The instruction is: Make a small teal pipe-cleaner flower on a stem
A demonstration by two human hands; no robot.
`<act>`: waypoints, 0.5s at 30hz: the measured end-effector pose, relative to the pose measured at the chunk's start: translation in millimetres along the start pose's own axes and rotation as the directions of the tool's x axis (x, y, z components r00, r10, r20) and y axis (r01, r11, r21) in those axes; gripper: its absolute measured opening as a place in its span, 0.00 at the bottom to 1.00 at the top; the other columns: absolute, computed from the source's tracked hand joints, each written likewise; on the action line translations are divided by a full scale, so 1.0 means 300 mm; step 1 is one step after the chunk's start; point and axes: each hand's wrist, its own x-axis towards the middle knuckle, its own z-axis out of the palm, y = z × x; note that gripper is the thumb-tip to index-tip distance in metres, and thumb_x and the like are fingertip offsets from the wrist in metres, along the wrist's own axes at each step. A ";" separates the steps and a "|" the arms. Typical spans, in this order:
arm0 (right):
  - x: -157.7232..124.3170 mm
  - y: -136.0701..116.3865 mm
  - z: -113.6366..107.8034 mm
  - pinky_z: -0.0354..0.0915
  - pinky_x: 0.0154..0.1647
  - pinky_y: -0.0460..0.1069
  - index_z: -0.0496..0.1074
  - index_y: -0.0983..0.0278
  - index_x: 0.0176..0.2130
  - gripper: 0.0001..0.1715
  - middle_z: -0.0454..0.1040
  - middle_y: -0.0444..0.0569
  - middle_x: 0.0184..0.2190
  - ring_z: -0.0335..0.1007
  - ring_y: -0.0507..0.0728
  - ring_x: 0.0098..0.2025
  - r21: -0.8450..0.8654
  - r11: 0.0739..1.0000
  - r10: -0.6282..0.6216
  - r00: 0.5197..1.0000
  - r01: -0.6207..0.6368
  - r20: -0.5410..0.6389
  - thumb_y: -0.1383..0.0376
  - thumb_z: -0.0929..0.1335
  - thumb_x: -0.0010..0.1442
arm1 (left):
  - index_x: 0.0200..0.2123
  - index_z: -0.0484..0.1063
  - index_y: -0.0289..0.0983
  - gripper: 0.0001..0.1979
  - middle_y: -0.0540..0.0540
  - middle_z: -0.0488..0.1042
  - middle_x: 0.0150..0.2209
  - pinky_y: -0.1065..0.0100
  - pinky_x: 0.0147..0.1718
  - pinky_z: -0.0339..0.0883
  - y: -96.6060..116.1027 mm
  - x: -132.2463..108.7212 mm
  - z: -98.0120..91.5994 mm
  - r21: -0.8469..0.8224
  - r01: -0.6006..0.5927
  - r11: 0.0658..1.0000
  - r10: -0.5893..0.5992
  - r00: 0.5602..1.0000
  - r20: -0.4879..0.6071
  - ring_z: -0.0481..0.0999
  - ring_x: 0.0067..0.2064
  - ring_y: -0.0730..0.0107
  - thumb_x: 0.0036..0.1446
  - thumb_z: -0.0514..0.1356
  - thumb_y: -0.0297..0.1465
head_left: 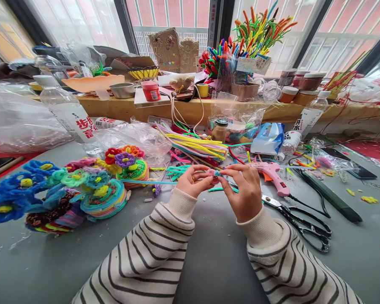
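My left hand [194, 180] and my right hand [244, 191] meet above the grey table [209, 253], both pinched on a small pink pipe-cleaner piece [214, 172] with a blue dot at its middle. A thin light-blue pipe cleaner [148, 182] runs out to the left from my left hand. Both sleeves are striped black and white. Finished pipe-cleaner flowers [107, 185] lie to the left of my hands.
A pink glue gun [272, 173] and black scissors [304, 221] lie right of my hands. Loose pipe cleaners [196, 145], a small jar [221, 130], plastic bags and bottles [69, 114] sit behind. A wooden shelf [190, 107] holds cups and a pipe-cleaner bouquet [256, 33].
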 end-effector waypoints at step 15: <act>-0.001 0.002 -0.007 0.57 0.40 0.52 0.71 0.62 0.28 0.05 0.68 0.49 0.34 0.61 0.56 0.37 -0.009 1.000 -0.030 0.999 0.030 -0.013 0.66 0.65 0.50 | 0.25 0.70 0.32 0.12 0.48 0.73 0.23 0.67 0.35 0.66 0.008 -0.005 -0.001 -0.029 0.168 0.985 -0.168 0.986 0.022 0.73 0.27 0.72 0.31 0.65 0.25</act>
